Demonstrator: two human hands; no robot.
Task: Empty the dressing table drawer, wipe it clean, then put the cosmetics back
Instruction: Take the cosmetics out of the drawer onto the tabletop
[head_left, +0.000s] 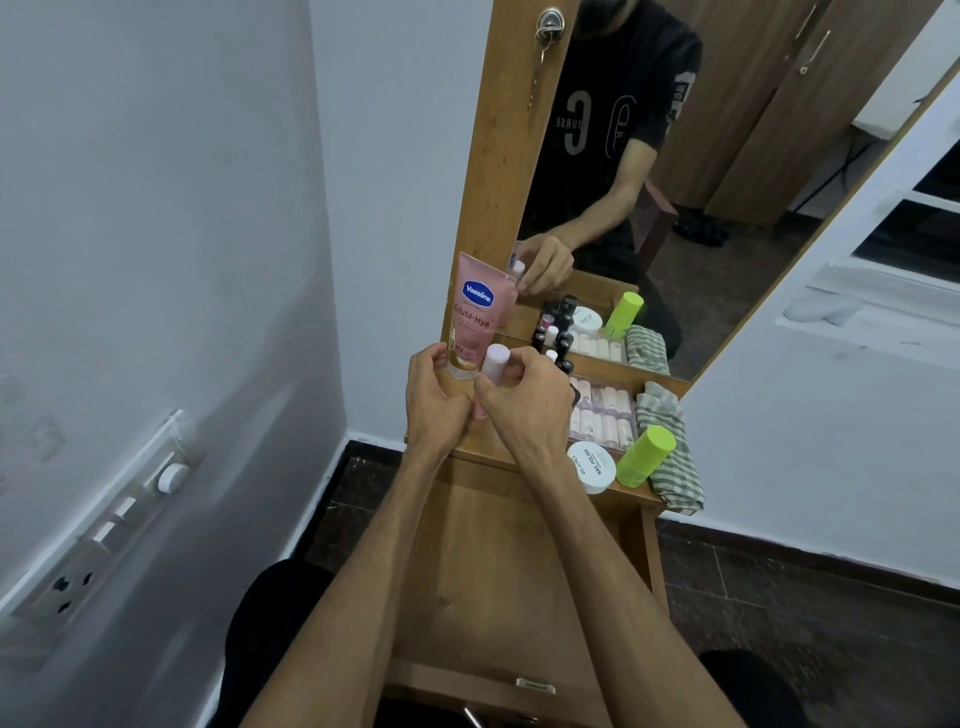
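Between both hands: pink tube (471, 317), long axis upright; left hand (434, 402) grips its base
Right hand (524, 402): pinches small pink bottle (494, 364) just beside the tube

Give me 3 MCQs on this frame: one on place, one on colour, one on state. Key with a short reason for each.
1. Where does the striped cloth lie?
A. on the right end of the dressing table top
B. on the floor
C. in the open drawer

2. What colour is the bottle next to the white jar?
A. blue
B. lime green
C. red

3. What is the right hand doing?
A. hanging idle at the person's side
B. wiping with the cloth
C. holding the pale pink capped bottle

Key: 1 A, the cloth sits at the top's right edge, beside the green bottle. 2 B, its body and cap are lime green. 3 C, its fingers curl round the bottle, close to the left hand, which holds the foot of the pink Vaseline tube.
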